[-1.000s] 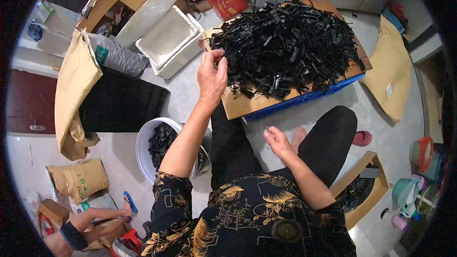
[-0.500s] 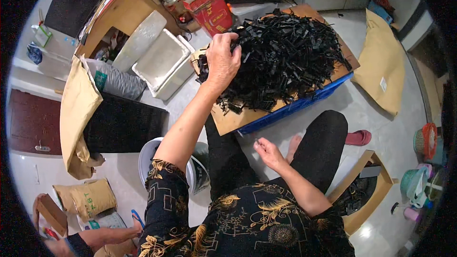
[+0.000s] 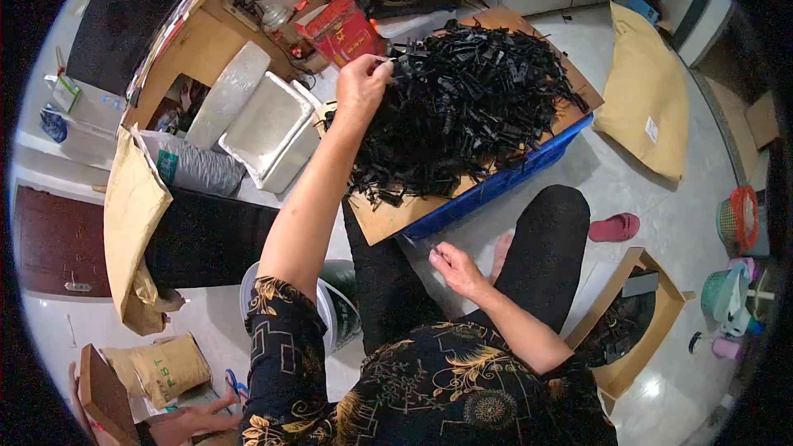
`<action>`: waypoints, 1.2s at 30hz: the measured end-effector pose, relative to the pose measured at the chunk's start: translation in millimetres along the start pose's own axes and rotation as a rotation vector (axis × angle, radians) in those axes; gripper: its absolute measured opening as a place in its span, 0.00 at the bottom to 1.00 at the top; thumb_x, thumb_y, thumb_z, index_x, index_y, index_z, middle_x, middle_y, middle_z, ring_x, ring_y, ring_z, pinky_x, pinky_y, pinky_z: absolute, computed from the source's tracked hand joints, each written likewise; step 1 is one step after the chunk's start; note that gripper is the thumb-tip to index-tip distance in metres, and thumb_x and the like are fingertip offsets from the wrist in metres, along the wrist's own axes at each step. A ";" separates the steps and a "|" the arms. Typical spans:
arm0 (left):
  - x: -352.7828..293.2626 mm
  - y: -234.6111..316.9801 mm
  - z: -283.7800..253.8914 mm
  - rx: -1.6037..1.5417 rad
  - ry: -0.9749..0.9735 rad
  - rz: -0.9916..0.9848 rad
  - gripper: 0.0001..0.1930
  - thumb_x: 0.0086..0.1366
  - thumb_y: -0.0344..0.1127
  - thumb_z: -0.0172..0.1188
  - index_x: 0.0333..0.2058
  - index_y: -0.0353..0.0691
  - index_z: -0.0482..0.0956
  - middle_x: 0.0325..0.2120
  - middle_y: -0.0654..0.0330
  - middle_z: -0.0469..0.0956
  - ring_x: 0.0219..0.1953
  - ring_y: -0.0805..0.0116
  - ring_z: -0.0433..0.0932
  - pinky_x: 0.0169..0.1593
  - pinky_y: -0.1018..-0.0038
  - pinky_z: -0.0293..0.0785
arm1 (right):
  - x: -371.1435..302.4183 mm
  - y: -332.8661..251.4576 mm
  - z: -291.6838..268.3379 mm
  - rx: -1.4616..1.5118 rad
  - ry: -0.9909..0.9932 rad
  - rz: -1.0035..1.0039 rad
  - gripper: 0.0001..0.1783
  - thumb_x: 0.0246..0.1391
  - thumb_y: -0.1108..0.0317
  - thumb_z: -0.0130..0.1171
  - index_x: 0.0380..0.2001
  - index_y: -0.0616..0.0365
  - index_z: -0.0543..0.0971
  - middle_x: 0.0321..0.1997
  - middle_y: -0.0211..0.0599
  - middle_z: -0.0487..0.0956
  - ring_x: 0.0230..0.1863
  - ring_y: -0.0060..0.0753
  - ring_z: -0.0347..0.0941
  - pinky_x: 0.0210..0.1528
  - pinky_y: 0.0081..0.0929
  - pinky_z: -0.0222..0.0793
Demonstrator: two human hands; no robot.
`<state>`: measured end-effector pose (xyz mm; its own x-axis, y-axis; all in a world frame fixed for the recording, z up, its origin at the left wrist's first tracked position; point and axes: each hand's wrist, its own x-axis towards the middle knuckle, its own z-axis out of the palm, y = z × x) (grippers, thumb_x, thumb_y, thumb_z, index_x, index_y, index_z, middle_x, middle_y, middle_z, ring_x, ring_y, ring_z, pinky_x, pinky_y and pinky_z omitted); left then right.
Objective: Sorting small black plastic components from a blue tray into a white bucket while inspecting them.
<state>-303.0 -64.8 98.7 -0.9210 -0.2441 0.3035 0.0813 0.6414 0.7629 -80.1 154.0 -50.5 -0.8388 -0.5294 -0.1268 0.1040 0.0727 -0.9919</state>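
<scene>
A wide heap of small black plastic parts covers most of a brown board, which rests on a blue crate. At the heap's left edge is my left hand, thumb and forefinger pressed together; whatever is between them cannot be made out. My right hand is held low above my lap, in front of the board's near edge. Its fingers are closed, and a small dark piece shows at the fingertips.
White foam box stands left of the board, a red carton behind it. A white bucket sits by my left leg. At right are a tan sack, a pink slipper and an open carton. Another person's legs show lower left.
The view has shifted a little, so the board and heap sit further left. My left thumb and forefinger have come together at the heap's edge. My right hand stays low and closed.
</scene>
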 end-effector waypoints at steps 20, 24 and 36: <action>-258.9 25.3 -24.2 -0.798 -0.735 -0.443 0.08 0.65 0.40 0.47 0.33 0.43 0.67 0.23 0.66 0.70 0.25 0.77 0.74 0.28 0.82 0.67 | 9.7 -62.8 -35.7 0.705 -0.271 0.278 0.15 0.57 0.53 0.48 0.33 0.54 0.70 0.11 0.18 0.58 0.10 0.10 0.50 0.12 0.11 0.43; -285.0 22.5 -22.3 -1.015 -0.617 -0.555 0.08 0.62 0.38 0.53 0.35 0.43 0.65 0.23 0.66 0.72 0.24 0.73 0.77 0.24 0.84 0.66 | -0.6 -59.6 -24.6 0.637 -0.271 0.301 0.16 0.57 0.53 0.48 0.33 0.56 0.71 0.11 0.19 0.60 0.11 0.09 0.50 0.12 0.10 0.44; -319.1 23.3 1.5 -1.161 -0.387 -0.811 0.21 0.56 0.30 0.60 0.43 0.44 0.58 0.25 0.61 0.73 0.21 0.72 0.76 0.21 0.83 0.69 | -7.5 -42.4 -22.2 0.455 -0.372 0.226 0.12 0.58 0.58 0.48 0.34 0.56 0.71 0.13 0.17 0.60 0.12 0.08 0.49 0.13 0.10 0.42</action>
<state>-7.8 29.1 18.8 -0.8899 0.0812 -0.4489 -0.4152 -0.5516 0.7234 -90.1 173.7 -7.4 -0.5357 -0.8077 -0.2461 0.5431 -0.1064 -0.8329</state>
